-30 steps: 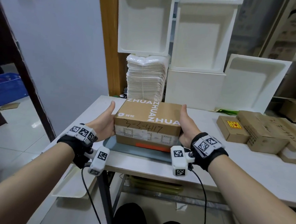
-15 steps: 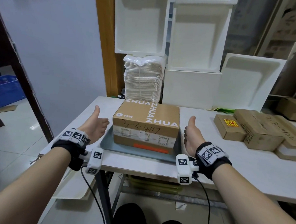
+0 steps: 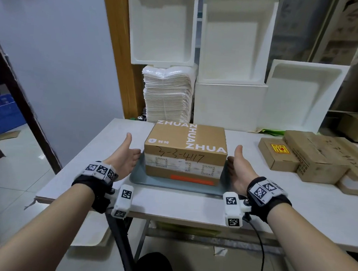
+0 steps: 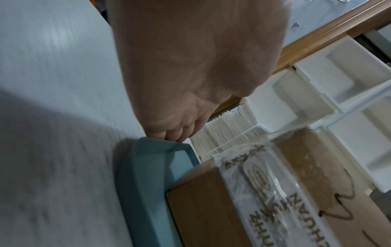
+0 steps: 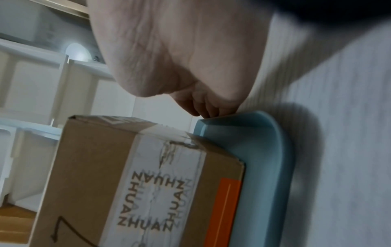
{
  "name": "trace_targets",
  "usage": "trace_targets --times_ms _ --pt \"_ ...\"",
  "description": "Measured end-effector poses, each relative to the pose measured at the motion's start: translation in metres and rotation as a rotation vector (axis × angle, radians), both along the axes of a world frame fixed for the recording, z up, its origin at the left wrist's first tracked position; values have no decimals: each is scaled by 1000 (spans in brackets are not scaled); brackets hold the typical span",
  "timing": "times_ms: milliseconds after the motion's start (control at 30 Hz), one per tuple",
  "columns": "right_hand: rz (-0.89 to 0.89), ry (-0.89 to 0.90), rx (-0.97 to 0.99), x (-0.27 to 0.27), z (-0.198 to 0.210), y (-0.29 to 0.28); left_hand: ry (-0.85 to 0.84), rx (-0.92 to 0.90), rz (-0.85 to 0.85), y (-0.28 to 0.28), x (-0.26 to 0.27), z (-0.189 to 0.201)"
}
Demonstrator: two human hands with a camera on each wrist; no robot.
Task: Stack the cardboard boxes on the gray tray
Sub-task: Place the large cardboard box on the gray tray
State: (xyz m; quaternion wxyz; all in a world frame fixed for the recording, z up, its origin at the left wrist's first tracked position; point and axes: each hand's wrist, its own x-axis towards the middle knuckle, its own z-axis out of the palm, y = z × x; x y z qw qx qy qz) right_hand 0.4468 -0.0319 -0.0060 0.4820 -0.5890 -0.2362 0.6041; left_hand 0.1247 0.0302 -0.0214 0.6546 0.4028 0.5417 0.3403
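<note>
A brown cardboard box (image 3: 185,148) printed ZHUAN, with 3-3-4117 handwritten on it, sits on the gray tray (image 3: 171,185) on the white table. My left hand (image 3: 132,148) is at the tray's left edge with its thumb up. Its loosely curled fingers (image 4: 167,133) touch the tray rim (image 4: 139,175) beside the box (image 4: 232,208). Mirroring it on the right edge, my right hand (image 3: 234,158) also has its thumb raised. Its fingertips (image 5: 207,110) rest on the rim (image 5: 260,150) next to the box (image 5: 127,167). Neither hand touches the box.
Several more cardboard boxes (image 3: 277,154) (image 3: 315,158) lie on the table to the right. White foam trays (image 3: 231,54) and a stack of white bags (image 3: 168,92) stand against the back. The table's front edge (image 3: 169,212) is close to my wrists. A doorway opens at the left.
One second ago both hands pressed the box's sides. They let go and moved apart, then dropped lower and came in against the tray's side rims. The box stays on the tray.
</note>
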Motion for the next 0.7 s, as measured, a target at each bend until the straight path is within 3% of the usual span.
trace_targets --times_ms 233,500,600,700 --pt "-14 -62 -10 46 -2 17 -23 6 -22 17 51 -1" --pt "-31 -106 37 62 11 11 -1 58 41 26 65 12" --pt "-19 -86 109 57 26 10 -108 98 33 29 72 28" --pt "57 -80 173 52 26 13 -198 116 -85 19 89 40"
